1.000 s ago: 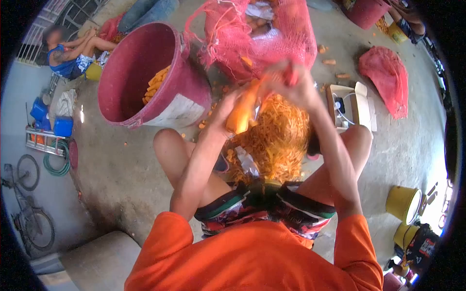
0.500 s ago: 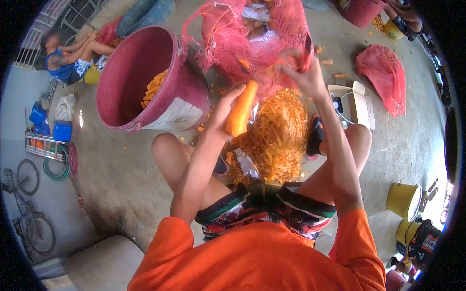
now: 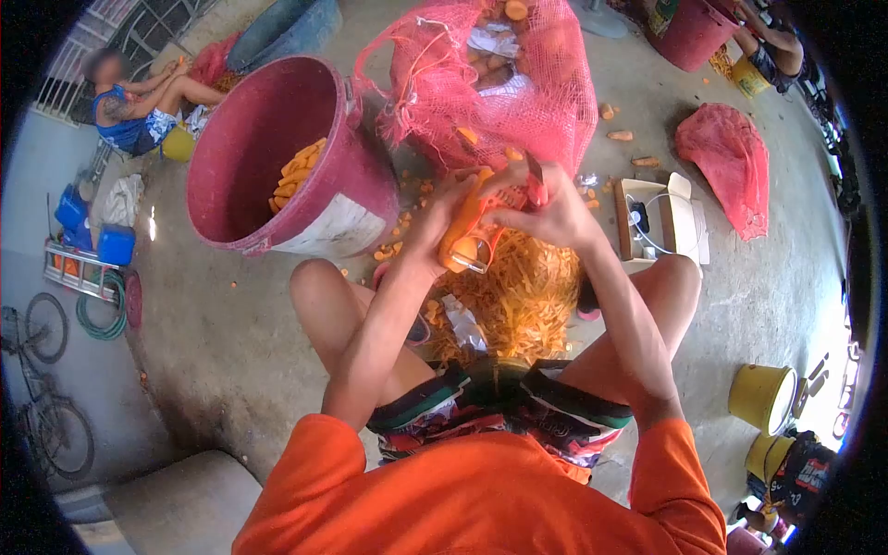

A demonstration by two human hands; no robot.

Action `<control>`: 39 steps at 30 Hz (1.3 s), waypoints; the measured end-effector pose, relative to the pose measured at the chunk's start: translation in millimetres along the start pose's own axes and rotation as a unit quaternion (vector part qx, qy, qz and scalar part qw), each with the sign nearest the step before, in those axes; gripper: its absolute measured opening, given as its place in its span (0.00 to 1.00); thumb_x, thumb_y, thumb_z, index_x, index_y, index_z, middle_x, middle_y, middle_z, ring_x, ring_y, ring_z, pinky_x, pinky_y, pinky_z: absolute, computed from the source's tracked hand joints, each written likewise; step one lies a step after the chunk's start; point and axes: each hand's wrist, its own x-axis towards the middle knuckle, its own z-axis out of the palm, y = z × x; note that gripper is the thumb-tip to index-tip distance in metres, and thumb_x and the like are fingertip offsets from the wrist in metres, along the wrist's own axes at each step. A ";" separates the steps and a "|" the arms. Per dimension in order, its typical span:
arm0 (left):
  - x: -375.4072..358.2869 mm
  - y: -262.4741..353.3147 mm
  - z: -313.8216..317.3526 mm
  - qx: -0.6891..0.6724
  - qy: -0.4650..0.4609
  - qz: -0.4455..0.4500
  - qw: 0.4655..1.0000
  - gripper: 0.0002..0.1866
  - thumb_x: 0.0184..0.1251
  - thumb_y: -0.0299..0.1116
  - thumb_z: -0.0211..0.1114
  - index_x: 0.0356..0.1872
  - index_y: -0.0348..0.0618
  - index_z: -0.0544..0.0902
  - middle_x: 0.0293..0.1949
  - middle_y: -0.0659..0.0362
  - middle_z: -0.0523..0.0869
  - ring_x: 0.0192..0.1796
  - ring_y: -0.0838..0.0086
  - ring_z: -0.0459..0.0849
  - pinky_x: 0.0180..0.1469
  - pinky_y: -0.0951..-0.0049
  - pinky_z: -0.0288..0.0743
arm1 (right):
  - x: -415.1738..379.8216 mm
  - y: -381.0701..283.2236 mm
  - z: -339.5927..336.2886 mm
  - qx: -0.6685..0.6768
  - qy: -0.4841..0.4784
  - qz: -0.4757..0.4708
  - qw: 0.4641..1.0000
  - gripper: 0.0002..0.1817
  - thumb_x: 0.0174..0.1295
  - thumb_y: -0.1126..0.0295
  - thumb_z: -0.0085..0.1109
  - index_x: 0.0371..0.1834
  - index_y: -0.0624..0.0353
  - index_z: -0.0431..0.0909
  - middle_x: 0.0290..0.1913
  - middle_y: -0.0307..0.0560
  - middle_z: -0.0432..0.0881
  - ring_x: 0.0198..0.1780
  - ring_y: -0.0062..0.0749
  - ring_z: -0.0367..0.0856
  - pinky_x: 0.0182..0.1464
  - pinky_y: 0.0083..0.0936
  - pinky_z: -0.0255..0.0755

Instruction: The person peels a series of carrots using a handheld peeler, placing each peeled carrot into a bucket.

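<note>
My left hand (image 3: pixel 437 220) is closed round a thick peeled carrot (image 3: pixel 460 222), held at a slant above the pile. In my right hand (image 3: pixel 553 211) is an orange-red peeler (image 3: pixel 487 242), its metal blade lying across the carrot's near end. A red piece with a dark tip (image 3: pixel 534 168) sticks out above my right fingers. Below both hands, a heap of orange carrot peelings (image 3: pixel 529 301) lies between my legs, with a crumpled white scrap (image 3: pixel 465 322) on its left side. A red mesh sack (image 3: pixel 435 92) of carrots stands just beyond my hands.
A large magenta tub (image 3: pixel 268 217) at the left holds peeled carrots (image 3: pixel 301 171). An open cardboard box (image 3: pixel 689 222) and a red mesh bag (image 3: pixel 726 157) lie at the right. Two other people (image 3: pixel 125 106) sit farther off, left and right. Yellow buckets (image 3: pixel 758 398) stand at lower right.
My right hand has come down and left, bringing the peeler from beside the sack onto the carrot. The left hand still holds the carrot, in nearly the same place.
</note>
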 end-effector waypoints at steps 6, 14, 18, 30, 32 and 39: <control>-3.2 1.8 -11.1 -0.037 -0.011 -0.054 0.998 0.17 0.79 0.43 0.60 0.59 0.45 0.79 0.47 0.57 0.86 0.38 0.77 0.85 0.33 0.74 0.83 | 3.9 29.4 -36.8 -0.021 0.117 0.110 0.987 0.10 0.60 0.79 0.72 0.44 0.62 0.85 0.39 0.42 0.90 0.47 0.23 0.85 0.50 0.25 0.79; -4.6 -0.6 -17.2 -0.042 -0.052 -0.068 0.995 0.19 0.78 0.45 0.62 0.59 0.42 0.78 0.42 0.58 0.87 0.35 0.73 0.87 0.35 0.73 0.85 | -2.9 40.1 -17.0 -0.009 0.100 0.112 0.989 0.08 0.63 0.78 0.70 0.45 0.63 0.84 0.44 0.42 0.89 0.43 0.22 0.86 0.47 0.23 0.80; -7.9 7.8 -6.9 -0.016 -0.027 -0.056 0.998 0.19 0.78 0.45 0.62 0.61 0.45 0.76 0.44 0.59 0.86 0.38 0.75 0.87 0.35 0.75 0.84 | 5.3 26.7 -31.2 -0.021 0.114 0.123 0.986 0.10 0.61 0.78 0.72 0.45 0.63 0.85 0.46 0.43 0.90 0.47 0.24 0.87 0.50 0.26 0.80; 22.0 10.4 -12.9 -0.047 -0.045 -0.021 0.998 0.12 0.81 0.40 0.59 0.54 0.44 0.79 0.43 0.58 0.85 0.40 0.74 0.86 0.39 0.73 0.84 | 11.2 18.7 7.7 0.011 -0.019 -0.001 1.000 0.12 0.62 0.75 0.74 0.47 0.62 0.83 0.41 0.36 0.88 0.35 0.14 0.83 0.32 0.17 0.79; 19.0 8.7 -10.9 -0.086 -0.075 -0.050 0.992 0.13 0.81 0.40 0.58 0.55 0.43 0.80 0.46 0.56 0.86 0.44 0.71 0.87 0.43 0.72 0.85 | 6.3 21.9 1.7 0.045 -0.025 0.054 0.997 0.12 0.63 0.74 0.74 0.48 0.62 0.83 0.41 0.37 0.87 0.35 0.14 0.84 0.31 0.16 0.80; 22.4 8.3 -15.8 -0.035 -0.045 -0.028 0.998 0.15 0.82 0.41 0.57 0.60 0.45 0.77 0.48 0.58 0.85 0.45 0.73 0.87 0.43 0.71 0.86 | 2.8 19.9 2.9 0.031 -0.022 0.054 0.998 0.13 0.62 0.74 0.74 0.48 0.61 0.84 0.41 0.40 0.88 0.40 0.20 0.86 0.38 0.21 0.82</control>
